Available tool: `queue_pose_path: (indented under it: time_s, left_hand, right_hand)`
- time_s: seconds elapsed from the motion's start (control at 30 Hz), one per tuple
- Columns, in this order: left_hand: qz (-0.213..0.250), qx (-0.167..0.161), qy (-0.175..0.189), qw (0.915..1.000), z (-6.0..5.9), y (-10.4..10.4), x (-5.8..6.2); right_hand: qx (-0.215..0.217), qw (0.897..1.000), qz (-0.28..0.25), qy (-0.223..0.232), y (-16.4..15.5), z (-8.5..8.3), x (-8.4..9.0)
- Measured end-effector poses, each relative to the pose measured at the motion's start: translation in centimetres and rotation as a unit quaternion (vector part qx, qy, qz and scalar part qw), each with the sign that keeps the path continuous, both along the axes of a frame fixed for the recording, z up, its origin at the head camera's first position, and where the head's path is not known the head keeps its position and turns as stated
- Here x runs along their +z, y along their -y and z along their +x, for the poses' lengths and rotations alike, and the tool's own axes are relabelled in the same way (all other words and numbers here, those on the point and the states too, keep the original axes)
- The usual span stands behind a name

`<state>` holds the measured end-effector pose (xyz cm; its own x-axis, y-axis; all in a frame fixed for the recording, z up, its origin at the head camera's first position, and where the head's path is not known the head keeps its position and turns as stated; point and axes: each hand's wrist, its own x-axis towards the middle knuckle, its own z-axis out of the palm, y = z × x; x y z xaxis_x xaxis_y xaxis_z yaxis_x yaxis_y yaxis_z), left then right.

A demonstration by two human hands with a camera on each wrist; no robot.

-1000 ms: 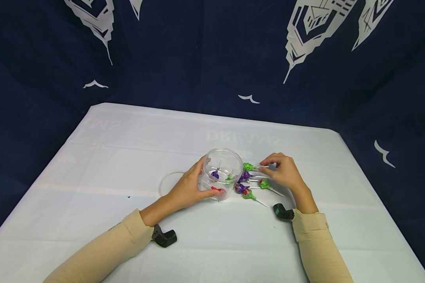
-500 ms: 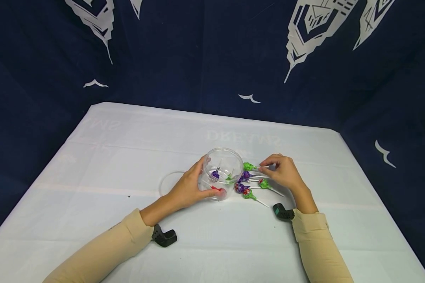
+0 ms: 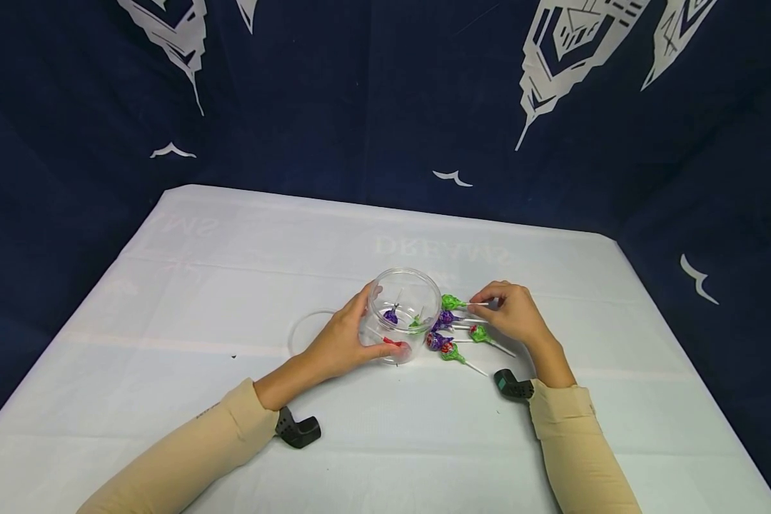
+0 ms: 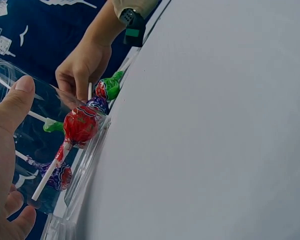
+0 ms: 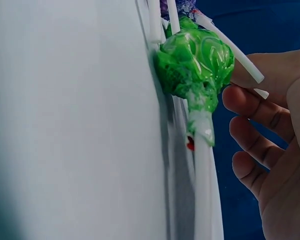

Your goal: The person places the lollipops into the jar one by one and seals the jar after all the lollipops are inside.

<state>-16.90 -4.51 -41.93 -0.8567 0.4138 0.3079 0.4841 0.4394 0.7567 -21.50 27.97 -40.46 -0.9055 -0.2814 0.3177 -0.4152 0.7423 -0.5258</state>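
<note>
My left hand (image 3: 337,339) grips the side of a clear plastic jar (image 3: 403,285), which stands upright and uncovered on the white table. Inside it are a red lollipop (image 4: 81,125), a purple lollipop (image 4: 57,175) and a green lollipop (image 4: 52,126). Just right of the jar, my right hand (image 3: 514,308) pinches the white stick of a green lollipop (image 3: 452,302), whose wrapped head lies against or close to the jar wall. Several more purple and green lollipops lie below that hand, among them a green lollipop (image 5: 195,62) large in the right wrist view.
A clear round rim (image 3: 293,332), perhaps a lid, lies left of the jar, partly covered by my left hand. White cloth covers the table (image 3: 385,442), and a dark blue patterned curtain (image 3: 334,107) hangs behind its far edge.
</note>
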Motion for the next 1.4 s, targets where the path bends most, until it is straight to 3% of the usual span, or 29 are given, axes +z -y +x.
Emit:
queue_pose_path:
  time_s: [0.63, 1.13, 1.4]
  left_hand:
    - [-0.004, 0.0, -0.003, 1.0, -0.01, 0.02, 0.16]
    - [-0.007, 0.005, 0.015, 0.9999, 0.08, -0.08, -0.05]
    - [-0.006, 0.005, 0.008, 0.9999, 0.07, -0.07, 0.05]
  right_hand:
    - [-0.005, 1.0, -0.006, 0.001, 0.02, 0.1, 0.19]
    - [-0.01, 0.998, -0.059, -0.019, 0.2, 0.41, 0.41]
    - [-0.029, 0.995, -0.091, -0.019, 0.19, 0.45, 0.82]
